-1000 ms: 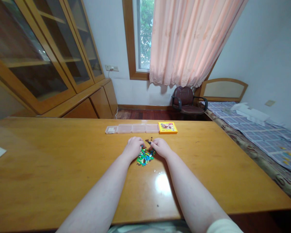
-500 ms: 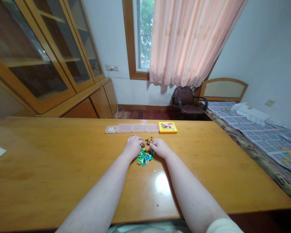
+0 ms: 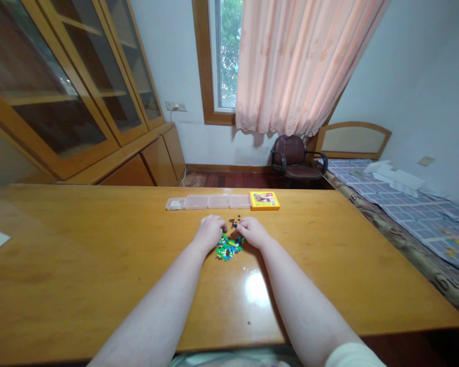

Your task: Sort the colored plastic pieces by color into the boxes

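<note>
the pile of small coloured bricks lies on the wooden counter. at the pile's far left edge, the left hand curls its fingers down; whether they grip anything i cannot tell. at its far right edge, the right hand has its fingers narrowed on a small black piece. just beyond the pile lie brown pieces; farther beyond it, clear trays adjoin a yellow box.
</note>
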### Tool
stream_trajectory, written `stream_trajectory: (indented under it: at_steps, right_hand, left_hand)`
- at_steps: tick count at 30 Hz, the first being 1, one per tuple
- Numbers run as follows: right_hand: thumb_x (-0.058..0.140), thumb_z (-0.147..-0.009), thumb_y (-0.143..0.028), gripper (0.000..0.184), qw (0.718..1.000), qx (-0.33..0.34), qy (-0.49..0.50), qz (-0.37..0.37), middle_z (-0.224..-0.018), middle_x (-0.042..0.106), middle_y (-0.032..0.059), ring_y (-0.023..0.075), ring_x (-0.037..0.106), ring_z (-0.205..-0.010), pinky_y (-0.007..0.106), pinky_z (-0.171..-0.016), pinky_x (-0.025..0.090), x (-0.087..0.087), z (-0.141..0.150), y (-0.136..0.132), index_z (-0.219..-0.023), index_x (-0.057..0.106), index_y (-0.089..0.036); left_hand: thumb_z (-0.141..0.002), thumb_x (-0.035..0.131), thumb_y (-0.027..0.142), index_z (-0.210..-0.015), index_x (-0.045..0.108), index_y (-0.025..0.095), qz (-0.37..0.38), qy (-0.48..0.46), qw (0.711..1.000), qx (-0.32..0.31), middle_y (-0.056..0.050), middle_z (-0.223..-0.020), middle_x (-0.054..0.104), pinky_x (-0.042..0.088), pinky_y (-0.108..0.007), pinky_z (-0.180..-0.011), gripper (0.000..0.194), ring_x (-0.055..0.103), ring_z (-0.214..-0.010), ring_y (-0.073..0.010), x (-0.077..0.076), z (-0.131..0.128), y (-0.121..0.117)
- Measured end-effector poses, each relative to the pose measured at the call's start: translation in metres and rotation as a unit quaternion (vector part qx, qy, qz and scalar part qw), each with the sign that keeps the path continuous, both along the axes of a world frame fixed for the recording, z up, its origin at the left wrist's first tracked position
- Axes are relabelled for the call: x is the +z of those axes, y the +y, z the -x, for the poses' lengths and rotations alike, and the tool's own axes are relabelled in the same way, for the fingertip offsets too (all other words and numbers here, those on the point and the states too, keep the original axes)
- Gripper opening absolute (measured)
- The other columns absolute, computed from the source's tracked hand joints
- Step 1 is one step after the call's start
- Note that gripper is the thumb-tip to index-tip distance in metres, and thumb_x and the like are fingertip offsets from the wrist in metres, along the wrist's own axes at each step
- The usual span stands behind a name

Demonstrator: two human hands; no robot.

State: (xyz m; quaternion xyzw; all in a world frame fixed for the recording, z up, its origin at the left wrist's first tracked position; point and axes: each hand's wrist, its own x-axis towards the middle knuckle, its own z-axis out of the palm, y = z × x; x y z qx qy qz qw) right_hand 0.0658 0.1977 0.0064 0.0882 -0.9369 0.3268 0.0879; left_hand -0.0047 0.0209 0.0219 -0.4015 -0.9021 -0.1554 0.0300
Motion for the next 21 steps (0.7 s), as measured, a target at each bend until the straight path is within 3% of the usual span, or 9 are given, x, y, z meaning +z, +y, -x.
stream_trajectory:
  at_steps: [7,14,18,21]
  right_hand:
    - [0.039,-0.093,-0.033,0.04,0.998,-0.06,0.0,-0.033,-0.071,0.064,0.0037,0.0129,0.053,-0.067,0.023,-0.064,0.033,-0.0023,0.0015,0.0005,-0.077,0.074,-0.018]
    - [0.042,-0.093,-0.038,0.043,0.997,0.018,0.0,-0.078,-0.064,0.061,0.0025,0.0123,0.051,-0.064,0.023,-0.062,0.03,0.0053,-0.001,-0.0051,-0.073,0.074,-0.018]
    - [0.039,-0.093,-0.041,0.047,0.988,-0.059,0.006,-0.14,-0.065,0.062,0.0044,0.0133,0.05,-0.064,0.025,-0.062,0.029,0.0072,-0.0007,-0.0042,-0.069,0.072,-0.017]
    - [0.035,-0.095,-0.04,0.048,0.985,-0.109,0.017,-0.133,-0.067,0.062,0.0047,0.014,0.051,-0.065,0.025,-0.062,0.029,0.0061,-0.0003,0.0017,-0.074,0.073,-0.018]
  left_hand:
    - [-0.074,0.05,0.009,-0.08,0.071,0.026,0.006,0.006,1.0,-0.001,-0.003,-0.087,0.067,0.039,-0.033,-0.083,0.028,0.055,-0.088,-0.0201,0.0005,0.0002,0.0]
    - [-0.073,0.049,0.009,-0.086,0.071,0.025,-0.004,0.011,1.0,0.011,-0.003,-0.092,0.067,0.04,-0.033,-0.085,0.03,0.055,-0.092,-0.0208,0.002,-0.002,-0.0006]
    - [-0.073,0.049,0.008,-0.094,0.069,0.024,-0.018,0.013,0.999,0.028,-0.003,-0.097,0.066,0.04,-0.033,-0.087,0.034,0.054,-0.095,-0.0207,0.0011,-0.0011,-0.0014]
    - [-0.073,0.049,0.008,-0.096,0.07,0.025,-0.026,0.007,0.999,0.028,-0.003,-0.1,0.066,0.039,-0.034,-0.09,0.035,0.053,-0.097,-0.0206,0.0005,0.0,-0.002]
